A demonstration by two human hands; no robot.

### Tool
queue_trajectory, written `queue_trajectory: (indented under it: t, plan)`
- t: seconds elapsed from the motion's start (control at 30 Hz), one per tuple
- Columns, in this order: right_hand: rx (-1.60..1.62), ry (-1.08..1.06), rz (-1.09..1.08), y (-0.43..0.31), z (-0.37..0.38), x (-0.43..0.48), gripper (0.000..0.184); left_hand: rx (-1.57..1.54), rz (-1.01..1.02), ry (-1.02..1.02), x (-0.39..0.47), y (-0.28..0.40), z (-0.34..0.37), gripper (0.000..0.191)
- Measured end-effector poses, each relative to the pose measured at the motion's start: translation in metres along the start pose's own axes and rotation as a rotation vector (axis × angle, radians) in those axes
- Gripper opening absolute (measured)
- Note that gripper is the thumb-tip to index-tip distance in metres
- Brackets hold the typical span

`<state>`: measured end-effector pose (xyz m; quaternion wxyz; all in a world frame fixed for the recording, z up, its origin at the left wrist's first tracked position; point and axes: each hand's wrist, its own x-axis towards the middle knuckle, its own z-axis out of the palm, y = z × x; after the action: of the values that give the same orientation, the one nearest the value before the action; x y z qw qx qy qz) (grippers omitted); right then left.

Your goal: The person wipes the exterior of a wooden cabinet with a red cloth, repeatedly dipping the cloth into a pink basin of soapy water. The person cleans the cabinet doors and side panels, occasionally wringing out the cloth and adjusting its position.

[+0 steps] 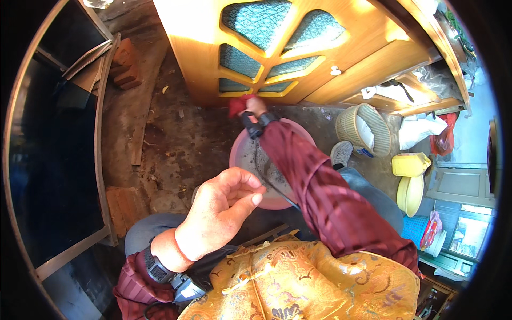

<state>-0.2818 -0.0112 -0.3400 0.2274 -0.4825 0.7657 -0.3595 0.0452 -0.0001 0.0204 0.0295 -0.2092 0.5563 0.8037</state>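
My right hand (256,105), stretched far forward and a little blurred, grips a red cloth (241,105). It presses the cloth at the lower part of a wooden cabinet door (196,74) with patterned glass panes (256,22). Beneath that forearm sits a pink basin (237,150) of sudsy grey water (250,154), partly hidden by my sleeve. My left hand (220,212) hovers over the basin's near side, fingers loosely curled and thumb apart from them, holding nothing. A strapped device encircles each wrist.
A woven basket (384,134) stands right of the basin, near my shoe (342,153). Beyond are a white bag (420,130), a yellow jug (410,165) and a yellow basin (410,196). Bricks (126,64) and a wooden strip (144,132) lie left, beside a dark framed panel (60,160).
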Motion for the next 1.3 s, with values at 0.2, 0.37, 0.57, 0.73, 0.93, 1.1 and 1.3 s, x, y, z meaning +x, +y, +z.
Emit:
queue_trajectory:
  t: [0.2,0.37,0.57,0.73,0.93,1.1,1.3]
  plan:
    - [0.077,-0.004,-0.091,-0.089,0.129,0.066,0.042,0.016,0.089,0.172,0.010,0.005,-0.015,0.012]
    - [1.104,-0.157,-0.134,-0.118,0.104,0.061,0.030,0.088,0.060,0.185,0.017,0.009,-0.023,0.011]
    - [0.680,0.113,-0.069,-0.044,0.005,-0.010,0.008,0.085,0.087,0.125,0.014,0.002,-0.019,0.010]
    - [0.425,0.070,0.030,-0.064,-0.109,-0.069,0.033,0.058,0.121,0.089,0.010,-0.007,-0.010,0.010]
    - [0.775,0.244,0.302,-0.186,-0.137,-0.088,0.014,0.092,0.148,0.045,0.012,-0.008,-0.001,0.010]
    - [-0.157,0.610,-0.692,-0.291,-0.142,-0.042,0.011,0.157,0.143,0.079,0.010,-0.007,0.001,0.010]
    - [-0.860,0.607,-1.184,-0.313,-0.129,0.007,0.025,0.138,0.091,0.038,0.002,-0.007,0.001,0.010]
